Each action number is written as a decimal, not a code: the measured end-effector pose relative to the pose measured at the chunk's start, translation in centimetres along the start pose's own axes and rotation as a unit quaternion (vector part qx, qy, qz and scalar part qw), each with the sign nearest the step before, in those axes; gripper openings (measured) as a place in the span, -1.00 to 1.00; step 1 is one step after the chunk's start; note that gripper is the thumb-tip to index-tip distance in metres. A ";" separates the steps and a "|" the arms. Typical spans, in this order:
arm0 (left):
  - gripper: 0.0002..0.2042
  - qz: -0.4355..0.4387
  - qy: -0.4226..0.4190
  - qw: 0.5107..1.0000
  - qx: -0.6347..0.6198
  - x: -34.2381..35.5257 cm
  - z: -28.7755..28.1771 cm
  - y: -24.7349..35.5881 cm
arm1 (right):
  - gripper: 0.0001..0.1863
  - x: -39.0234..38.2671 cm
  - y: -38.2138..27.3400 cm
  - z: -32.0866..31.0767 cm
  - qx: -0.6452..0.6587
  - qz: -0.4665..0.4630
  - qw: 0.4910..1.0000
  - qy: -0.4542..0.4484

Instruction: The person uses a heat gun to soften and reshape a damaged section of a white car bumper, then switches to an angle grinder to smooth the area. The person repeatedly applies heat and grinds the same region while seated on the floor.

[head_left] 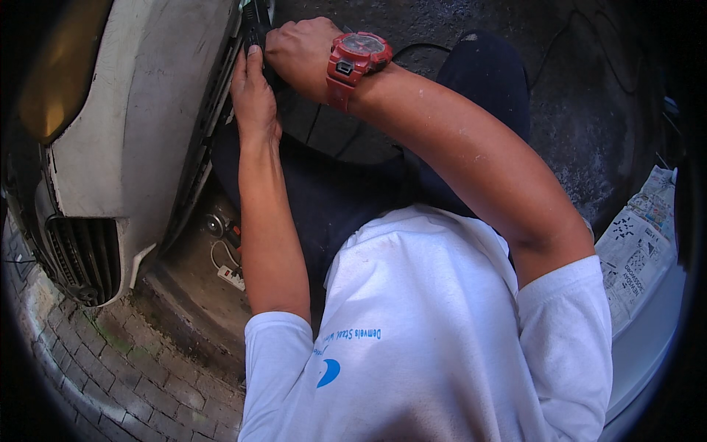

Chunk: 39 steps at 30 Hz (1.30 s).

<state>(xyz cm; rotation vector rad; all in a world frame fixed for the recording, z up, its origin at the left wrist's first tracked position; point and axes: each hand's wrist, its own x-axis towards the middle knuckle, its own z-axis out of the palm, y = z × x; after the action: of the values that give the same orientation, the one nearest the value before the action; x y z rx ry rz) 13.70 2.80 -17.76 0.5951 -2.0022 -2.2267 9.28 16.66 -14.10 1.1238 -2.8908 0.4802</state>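
Up by the edge of a car's greyish-white bumper [162, 96], my left hand [254, 99] is closed on a narrow black object [255, 23], its thumb laid along it. Only part of that object shows, and its kind is unclear. My right hand [303, 51], with a red watch [359, 59] on the wrist, is curled against the object's right side; its fingertips are hidden. The right forearm crosses over my bent legs in dark trousers.
A headlight [62, 74] and black grille [85, 258] are at the left. Below the bumper lie a power strip [231, 277] and a round-headed metal tool [215, 225]. Newspaper [633, 250] covers a pale panel at the right. A dark cable trails across the floor.
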 end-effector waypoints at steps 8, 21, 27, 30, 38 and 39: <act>-0.56 -0.002 0.015 1.000 0.003 -0.1 0.1 0.0 | -0.73 0.2 -0.1 0.0 -0.004 0.011 0.999 -0.030; -0.55 -0.004 0.017 1.000 0.006 -0.1 0.1 0.0 | -0.72 0.1 -0.2 -0.5 -0.001 0.017 0.999 -0.031; -0.56 0.002 0.005 1.000 0.000 -0.1 0.1 0.0 | -0.75 0.0 -0.2 -0.5 0.005 0.010 1.000 -0.017; -0.56 0.001 0.001 1.000 -0.003 -0.1 0.1 0.1 | -0.79 -0.2 -0.1 -0.3 0.006 -0.004 1.000 0.013; -0.55 -0.001 -0.001 1.000 0.003 0.0 -0.1 0.0 | -0.72 0.0 -0.2 -0.5 -0.011 0.004 1.000 -0.022; -0.55 -0.002 -0.001 1.000 0.001 0.0 -0.2 0.0 | -0.72 0.0 -0.3 -0.5 -0.013 0.003 1.000 -0.020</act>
<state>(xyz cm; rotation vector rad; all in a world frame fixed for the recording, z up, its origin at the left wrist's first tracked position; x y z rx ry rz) 13.74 2.64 -17.81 0.5982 -2.0065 -2.2293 9.39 16.60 -13.56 1.1330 -2.9261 0.4255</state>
